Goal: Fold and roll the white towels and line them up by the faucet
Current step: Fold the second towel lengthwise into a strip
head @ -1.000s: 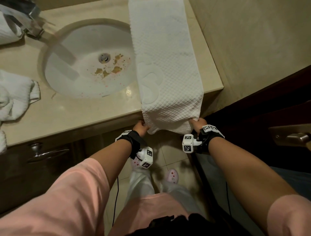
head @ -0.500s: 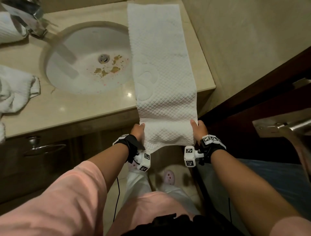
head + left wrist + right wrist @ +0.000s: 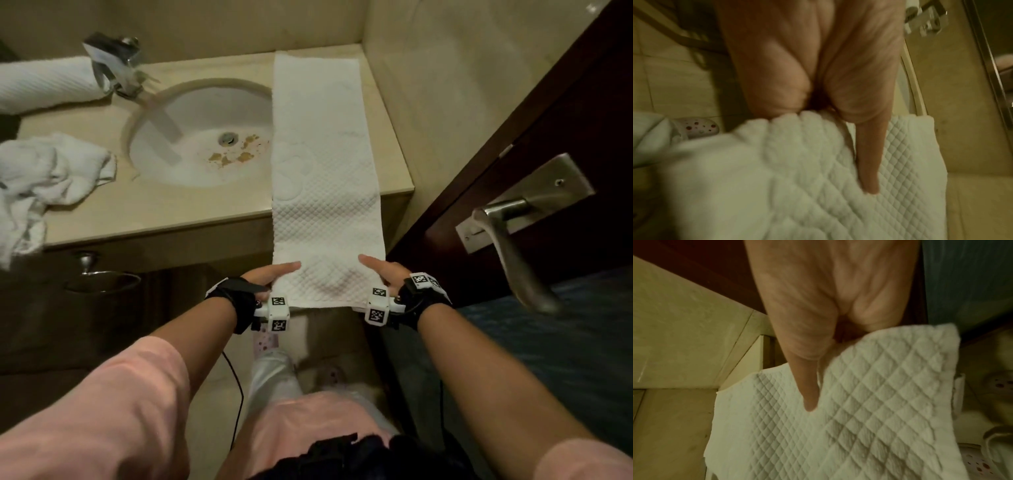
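A long white quilted towel (image 3: 322,164), folded into a narrow strip, lies along the right end of the counter (image 3: 164,212) and hangs over its front edge. My left hand (image 3: 274,275) pinches the strip's near left corner, thumb on top of the towel (image 3: 818,186). My right hand (image 3: 383,272) pinches the near right corner of the towel (image 3: 859,418) the same way. The near end is lifted toward me, level with my wrists. A rolled white towel (image 3: 44,84) lies left of the faucet (image 3: 114,63).
The round sink (image 3: 191,137), with brown stains near the drain, is left of the strip. A crumpled white towel (image 3: 41,178) sits on the counter's left part. A dark wooden door with a metal lever handle (image 3: 510,236) stands close on the right. Below is a cabinet.
Both hands have pulled the towel's hanging end up and toward me, so it no longer droops over the counter edge. My head has moved back, showing the faucet and the rolled towel.
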